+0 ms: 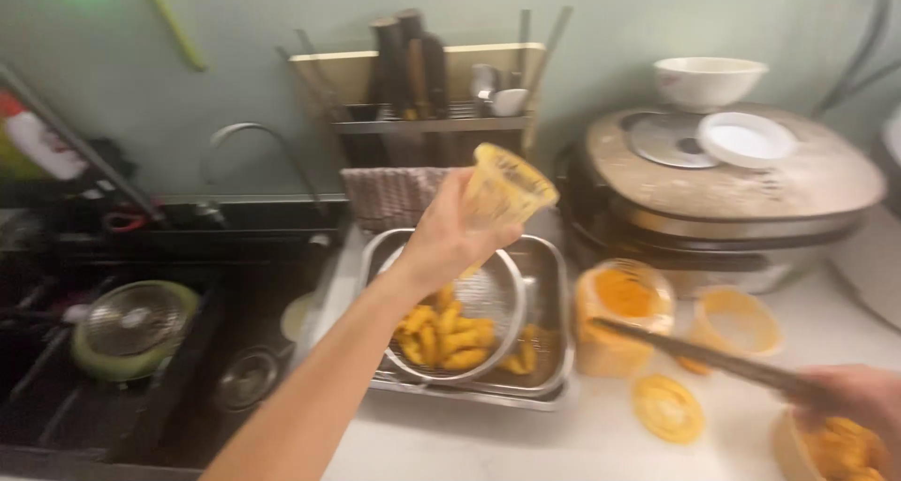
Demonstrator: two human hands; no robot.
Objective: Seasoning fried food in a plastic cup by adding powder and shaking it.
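Over the strainer, mid-frame, your left hand (441,242) grips a tilted yellow cup (505,188).
Yellow fried pieces (446,335) lie in the strainer (488,298), which sits in a steel tray (549,284). At lower right your right hand (859,397) is closed on dark tongs (694,350) above a bowl (835,448) of more pieces, with yellow tubs (619,312) between.

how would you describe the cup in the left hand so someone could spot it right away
Start at the steel tray on the white counter, right of the dark sink. A round mesh strainer of fried yellow pieces sits in it, and above that the left hand holds a clear yellow-tinted plastic cup. Unlike the tubs standing on the counter, it is raised and tipped sideways.
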